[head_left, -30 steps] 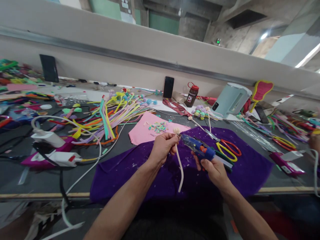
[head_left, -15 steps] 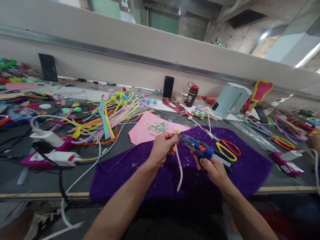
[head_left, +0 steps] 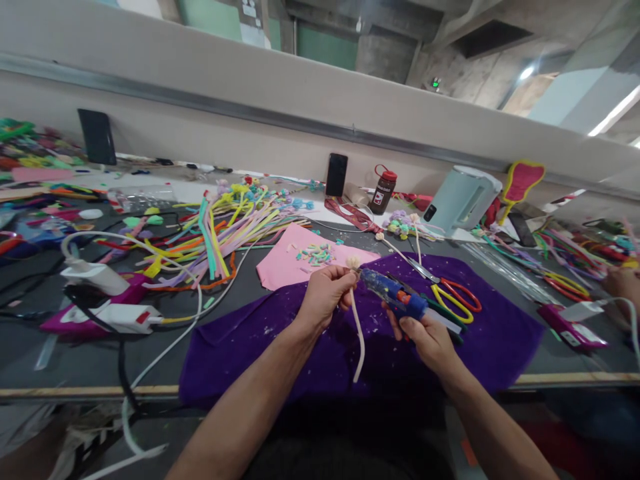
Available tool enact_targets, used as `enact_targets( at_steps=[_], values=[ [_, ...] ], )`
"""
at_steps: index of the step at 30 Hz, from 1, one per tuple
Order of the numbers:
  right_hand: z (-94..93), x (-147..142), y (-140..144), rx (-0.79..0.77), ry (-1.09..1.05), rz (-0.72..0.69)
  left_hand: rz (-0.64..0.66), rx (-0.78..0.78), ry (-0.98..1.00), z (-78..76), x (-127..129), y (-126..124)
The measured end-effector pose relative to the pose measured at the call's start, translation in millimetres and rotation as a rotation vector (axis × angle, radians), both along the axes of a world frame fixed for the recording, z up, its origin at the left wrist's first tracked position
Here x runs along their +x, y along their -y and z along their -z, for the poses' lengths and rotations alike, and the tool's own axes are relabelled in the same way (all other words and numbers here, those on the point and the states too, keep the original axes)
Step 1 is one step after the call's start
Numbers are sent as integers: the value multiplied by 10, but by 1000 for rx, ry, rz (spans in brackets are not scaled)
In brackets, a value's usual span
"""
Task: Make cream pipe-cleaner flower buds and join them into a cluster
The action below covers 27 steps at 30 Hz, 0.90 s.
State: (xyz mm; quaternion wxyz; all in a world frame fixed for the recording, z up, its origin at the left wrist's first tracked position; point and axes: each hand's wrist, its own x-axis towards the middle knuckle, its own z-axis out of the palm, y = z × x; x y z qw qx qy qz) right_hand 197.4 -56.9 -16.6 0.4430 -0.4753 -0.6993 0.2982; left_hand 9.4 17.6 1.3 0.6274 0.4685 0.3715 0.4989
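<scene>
Both hands over the purple cloth [head_left: 280,333]: my left hand [head_left: 324,297] is pinching a cream pipe cleaner [head_left: 357,333], my right hand [head_left: 429,339] gripping the glue gun [head_left: 395,295].

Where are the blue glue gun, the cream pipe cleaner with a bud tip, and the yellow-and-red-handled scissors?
blue glue gun [head_left: 400,298], head view, on its blue body.
cream pipe cleaner with a bud tip [head_left: 359,333], head view, on the hanging stem.
yellow-and-red-handled scissors [head_left: 449,295], head view, on the yellow handle loop.

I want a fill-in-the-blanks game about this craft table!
1. The right hand grips a blue ____ gun.
2. The left hand pinches a cream ____ cleaner.
3. Both hands work above a ____ cloth.
4. The scissors have one yellow and one ____ handle loop.

Missing words: glue; pipe; purple; red
</scene>
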Motion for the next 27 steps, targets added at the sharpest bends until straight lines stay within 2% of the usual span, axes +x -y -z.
enact_targets(
  at_steps=[9,13,17,20,24,27],
  values=[
    [-7,-11,7,9,2,-19,-5,-6,0,5,4,-3],
    [-74,34,-13,80,4,2,5,-18,10,-3,-3,-2],
    [-192,133,-160,258,231,131,54,-78,62,-30,-38,-5],
    [-168,187,-337,238,504,210,157,-150,124,-58,-68,-9],
    [-10,181,-518,174,767,132,321,-249,197,-84,-71,12],
    [10,160,-533,183,815,66,383,-292,196,-84,-40,49]
  ],
)
